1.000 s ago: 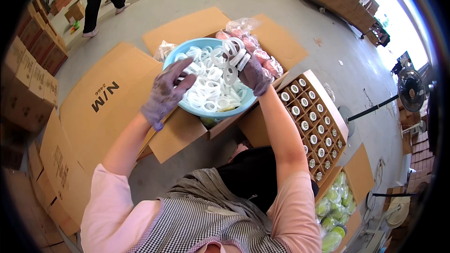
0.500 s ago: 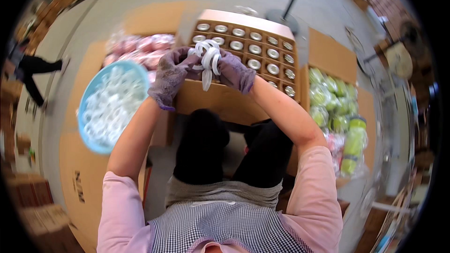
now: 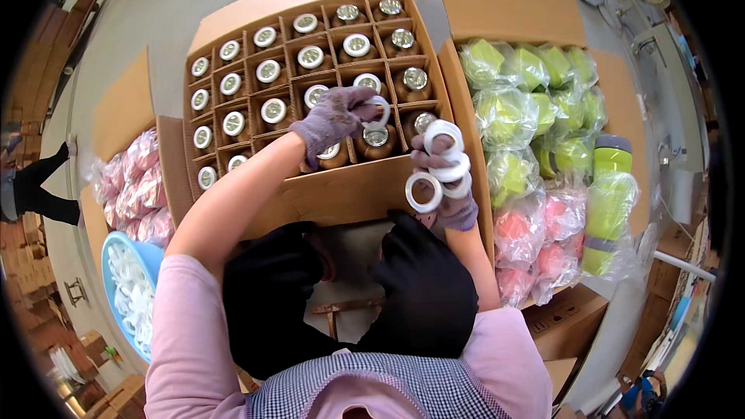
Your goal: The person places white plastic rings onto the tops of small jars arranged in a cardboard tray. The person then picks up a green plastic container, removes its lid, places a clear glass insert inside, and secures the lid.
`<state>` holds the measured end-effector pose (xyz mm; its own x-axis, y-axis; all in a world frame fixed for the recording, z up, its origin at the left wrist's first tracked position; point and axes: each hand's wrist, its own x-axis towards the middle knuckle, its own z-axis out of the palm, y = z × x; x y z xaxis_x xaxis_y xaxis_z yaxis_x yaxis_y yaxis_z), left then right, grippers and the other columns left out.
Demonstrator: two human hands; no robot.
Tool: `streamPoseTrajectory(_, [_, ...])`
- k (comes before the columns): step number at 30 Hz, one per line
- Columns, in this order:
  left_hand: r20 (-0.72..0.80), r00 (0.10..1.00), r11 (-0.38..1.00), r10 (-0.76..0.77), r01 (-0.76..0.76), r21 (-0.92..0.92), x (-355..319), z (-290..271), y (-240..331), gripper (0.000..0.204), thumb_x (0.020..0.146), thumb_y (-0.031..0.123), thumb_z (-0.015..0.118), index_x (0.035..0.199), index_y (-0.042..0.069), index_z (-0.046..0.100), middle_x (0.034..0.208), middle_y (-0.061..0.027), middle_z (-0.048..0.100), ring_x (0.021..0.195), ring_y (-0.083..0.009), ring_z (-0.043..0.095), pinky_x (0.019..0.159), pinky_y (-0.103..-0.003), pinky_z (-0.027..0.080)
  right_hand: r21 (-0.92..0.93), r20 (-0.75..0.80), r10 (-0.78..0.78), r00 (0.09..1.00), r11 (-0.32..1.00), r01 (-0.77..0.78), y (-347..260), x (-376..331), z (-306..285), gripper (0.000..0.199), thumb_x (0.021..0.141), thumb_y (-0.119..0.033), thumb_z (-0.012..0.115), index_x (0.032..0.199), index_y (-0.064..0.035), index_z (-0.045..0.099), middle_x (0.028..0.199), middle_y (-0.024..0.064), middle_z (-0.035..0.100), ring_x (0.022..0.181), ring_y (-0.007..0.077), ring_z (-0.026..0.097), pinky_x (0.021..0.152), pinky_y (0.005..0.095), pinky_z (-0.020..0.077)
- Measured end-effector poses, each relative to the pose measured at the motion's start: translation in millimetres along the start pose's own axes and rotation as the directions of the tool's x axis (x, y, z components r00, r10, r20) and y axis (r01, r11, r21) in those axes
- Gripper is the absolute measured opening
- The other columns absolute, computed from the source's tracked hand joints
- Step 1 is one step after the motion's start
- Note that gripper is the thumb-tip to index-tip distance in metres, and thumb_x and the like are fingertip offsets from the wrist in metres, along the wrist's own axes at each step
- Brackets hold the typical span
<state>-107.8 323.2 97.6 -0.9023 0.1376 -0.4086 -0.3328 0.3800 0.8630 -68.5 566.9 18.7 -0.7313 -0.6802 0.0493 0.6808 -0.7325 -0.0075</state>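
we see the left hand, newly parted from the right hand, pinch one white ring over a bottle in the divided carton; the right holds more rings; work, we judge, has reached a single bottle.

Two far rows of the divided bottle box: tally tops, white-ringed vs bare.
White-ringed tops: 9
Bare silvery tops: 3
Total in those two rows of the box: 12
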Motion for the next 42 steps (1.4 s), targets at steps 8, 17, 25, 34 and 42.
streamPoseTrajectory(8, [-0.081,0.957,0.693,0.279,-0.142,0.707,23.6,30.0,-62.6,0.032,0.087,0.025,0.071,0.115,0.010,0.070,0.102,-0.0175,0.064,0.093,-0.0381,0.065,0.082,-0.046,0.053,-0.340,-0.140,-0.220,0.965,0.926,0.162,0.9,-24.3,4.3,0.028,0.080,-0.004,0.076,0.099,-0.0115,0.057,0.111,0.0060,0.054,0.074,0.0037,0.051,0.060,0.0191,0.0449])
streamPoseTrajectory(17, [-0.076,0.794,0.568,0.603,-0.360,0.740,26.6,47.1,-82.8,0.038,0.085,0.010,0.067,0.122,0.014,0.063,0.107,-0.0122,0.064,0.093,-0.0339,0.065,0.079,-0.043,0.054,-0.321,-0.187,-0.215,0.959,0.936,0.147,3.9,-19.4,1.2,0.035,0.076,-0.003,0.077,0.103,-0.0146,0.059,0.110,0.0096,0.059,0.080,0.0098,0.056,0.066,0.0234,0.0480])
streamPoseTrajectory(25, [-0.006,0.805,0.587,0.593,-0.426,0.689,11.3,60.1,-68.7,0.046,0.085,0.008,0.068,0.130,0.005,0.056,0.121,-0.0144,0.063,0.102,-0.0369,0.064,0.083,-0.043,0.055,-0.340,-0.138,-0.211,0.968,0.928,0.154,12.6,-29.8,-12.3,0.035,0.080,-0.008,0.079,0.109,-0.0103,0.060,0.115,0.0149,0.063,0.091,0.0148,0.061,0.071,0.0253,0.0523])
streamPoseTrajectory(34, [0.088,0.828,0.579,0.553,-0.458,0.675,9.7,50.1,-77.4,0.025,0.077,0.011,0.080,0.101,0.011,0.073,0.127,-0.0146,0.062,0.112,-0.0340,0.061,0.095,-0.041,0.052,-0.172,-0.032,-0.231,0.972,0.960,0.222,10.2,-25.9,-21.8,0.021,0.092,-0.013,0.068,0.109,-0.0050,0.060,0.120,0.0179,0.057,0.076,0.0043,0.058,0.061,0.0176,0.0494])
streamPoseTrajectory(42, [0.028,0.882,0.612,0.471,-0.349,0.709,13.7,64.8,-66.6,0.039,0.072,0.009,0.082,0.108,0.015,0.069,0.122,-0.0116,0.062,0.106,-0.0345,0.061,0.091,-0.044,0.051,-0.037,0.016,-0.208,0.978,0.977,0.209,5.1,-20.6,-26.2,0.021,0.093,-0.012,0.064,0.111,-0.0030,0.058,0.114,0.0145,0.054,0.072,0.0011,0.056,0.063,0.0172,0.0499])
